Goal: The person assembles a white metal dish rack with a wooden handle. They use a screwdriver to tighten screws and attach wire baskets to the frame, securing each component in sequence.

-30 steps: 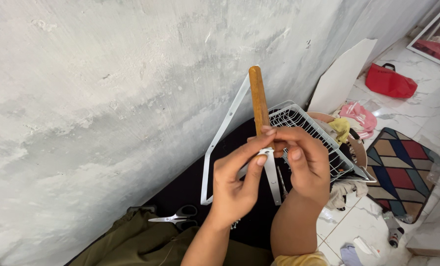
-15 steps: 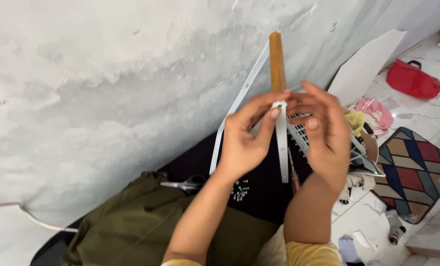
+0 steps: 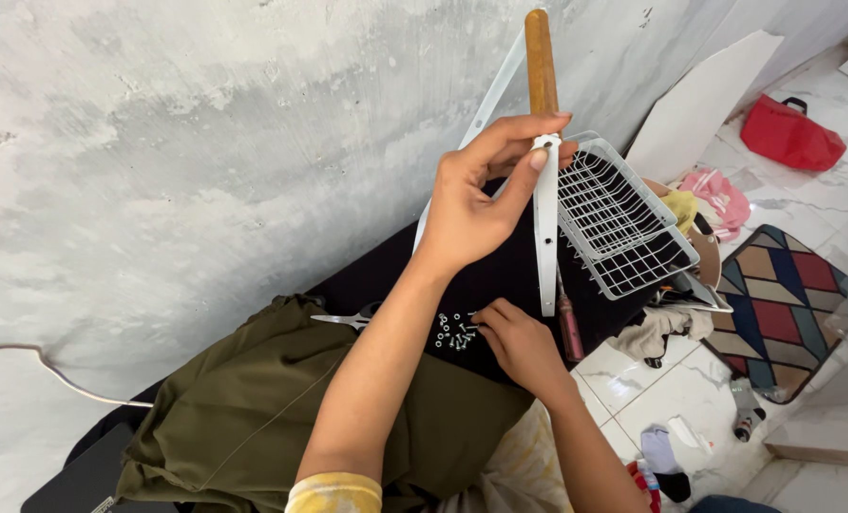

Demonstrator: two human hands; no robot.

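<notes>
— Bracket strip [image 3: 545,237], white metal, sits upper centre of the frame against the wooden rod [image 3: 540,62]; the left hand [image 3: 481,204] pinches both together.
— And the right hand [image 3: 519,347]?
— Lower centre, fingertips picking among the small screws [image 3: 457,332] on black cloth. No screw looks fitted yet, so fastening seems still ahead.

The screws [image 3: 457,332] lie on the cloth [image 3: 500,275], scissors [image 3: 348,318] at their 9 o'clock. The wire basket [image 3: 623,218] sits at the screws' 2 o'clock, the rug [image 3: 785,294] at its 4 o'clock.
</notes>
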